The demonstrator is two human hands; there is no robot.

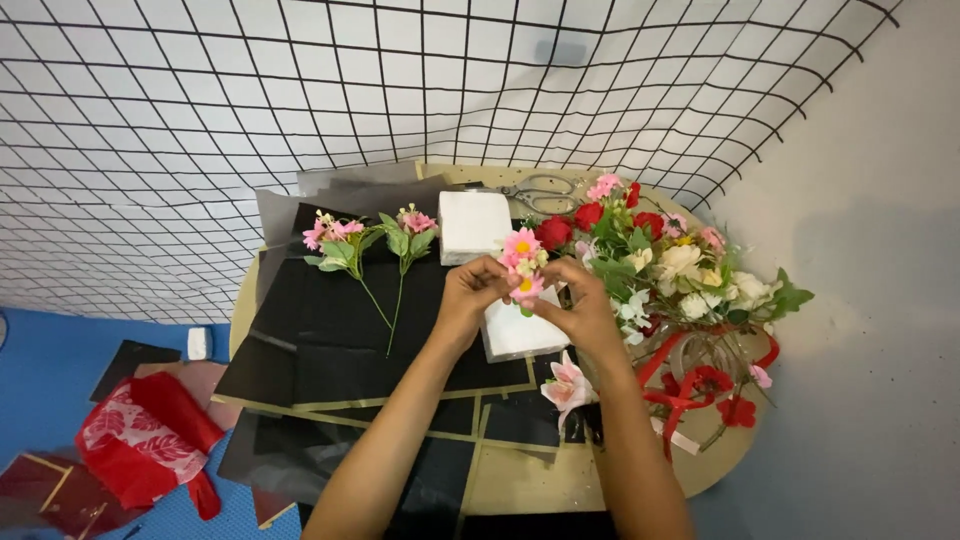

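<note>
Both my hands meet over the middle of a round table (520,480). My left hand (472,290) and my right hand (578,300) together pinch a small sprig of pink daisy-like flowers (522,262) with yellow centres, held just above a white foam block (520,335). A second white foam block (472,225) sits behind it. Two loose pink flower stems (372,250) with green leaves lie on black wrapping sheets (320,340) to the left.
A heap of red, white and pink artificial flowers (670,265) lies at the right, with red ribbon (690,385) and a pink lily (566,385). Scissors (540,192) rest at the back. A black wire grid (300,100) covers the wall. Red wrapping (140,440) lies on the blue floor.
</note>
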